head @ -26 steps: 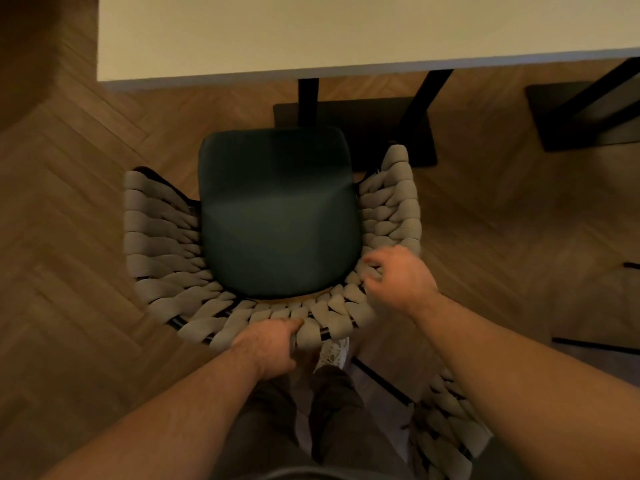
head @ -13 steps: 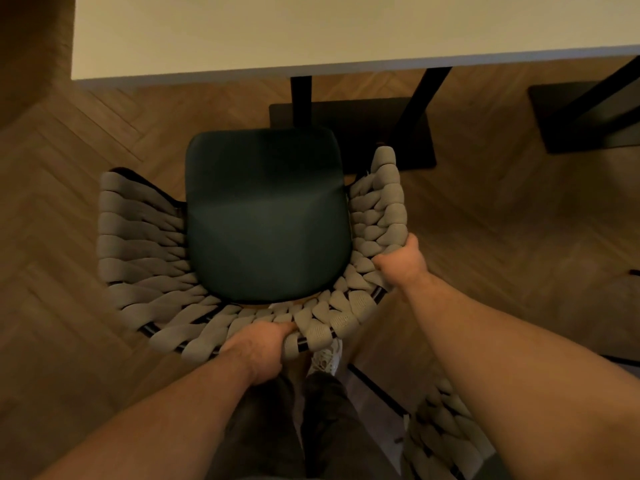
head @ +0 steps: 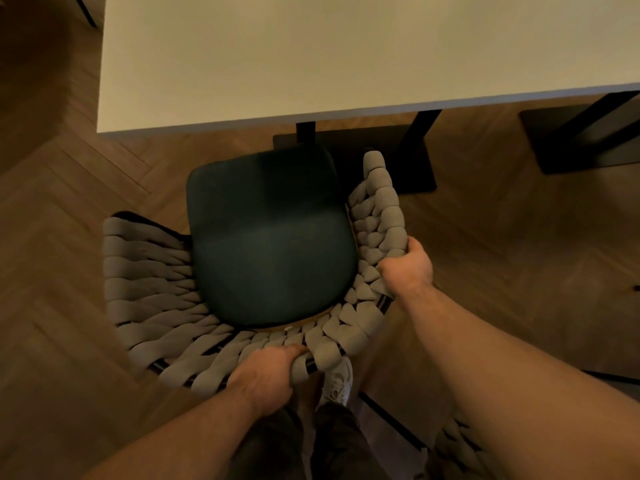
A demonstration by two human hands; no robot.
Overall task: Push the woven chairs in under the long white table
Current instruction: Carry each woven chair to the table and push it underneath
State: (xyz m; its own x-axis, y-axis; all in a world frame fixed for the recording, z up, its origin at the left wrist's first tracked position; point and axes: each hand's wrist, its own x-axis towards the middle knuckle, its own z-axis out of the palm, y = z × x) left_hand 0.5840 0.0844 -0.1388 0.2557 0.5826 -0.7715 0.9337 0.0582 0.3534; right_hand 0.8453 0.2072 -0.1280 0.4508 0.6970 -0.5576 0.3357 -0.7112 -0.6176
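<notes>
A woven chair (head: pixel 149 292) with thick grey rope weave and a dark green seat cushion (head: pixel 270 237) stands on the floor just in front of the long white table (head: pixel 311 57). The cushion's front edge is close to the table's near edge, not under it. My left hand (head: pixel 266 379) grips the woven back rim at the bottom. My right hand (head: pixel 408 268) grips the rim of the right woven armrest.
Black table legs on flat black base plates (head: pixel 415 161) stand under the table behind the chair, with another base (head: pixel 581 136) at the right. A second woven chair (head: pixel 453 445) shows at the bottom right. My legs and a white shoe (head: pixel 337 382) are behind the chair. The floor is herringbone wood.
My right hand slid from the back corner forward along the right armrest and closed on it. The chair has moved closer to the table edge.
</notes>
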